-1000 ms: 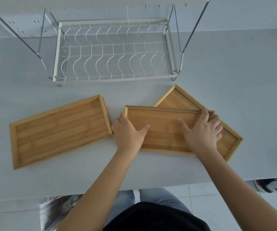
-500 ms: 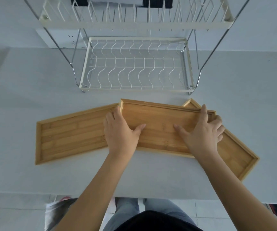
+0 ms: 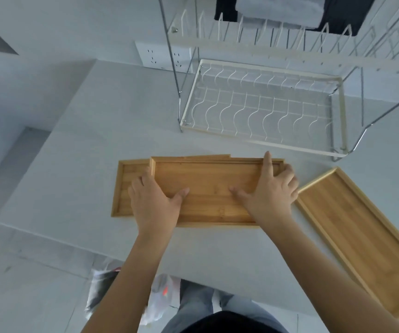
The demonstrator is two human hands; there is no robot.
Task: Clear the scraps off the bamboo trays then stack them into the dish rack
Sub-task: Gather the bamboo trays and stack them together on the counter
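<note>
Both hands hold one bamboo tray (image 3: 208,186) by its short ends. My left hand (image 3: 154,205) grips the left end and my right hand (image 3: 269,192) the right end, thumbs lying inside. This tray sits over a second bamboo tray (image 3: 124,188), whose left part and far edge stick out from under it. A third bamboo tray (image 3: 362,236) lies apart to the right, angled toward the table's near edge. No scraps show on any tray. The white wire dish rack (image 3: 261,140) stands just behind the trays, its lower tier bare.
The white table (image 3: 92,145) ends at a near edge below my arms. A wall socket (image 3: 162,55) sits behind the rack's left legs. A plastic bag (image 3: 160,299) lies on the floor by my legs. The rack's upper tier (image 3: 278,44) overhangs the lower one.
The held tray has slid left, off the right tray and over the left tray. The view has shifted left and tilted, so the rack appears further right.
</note>
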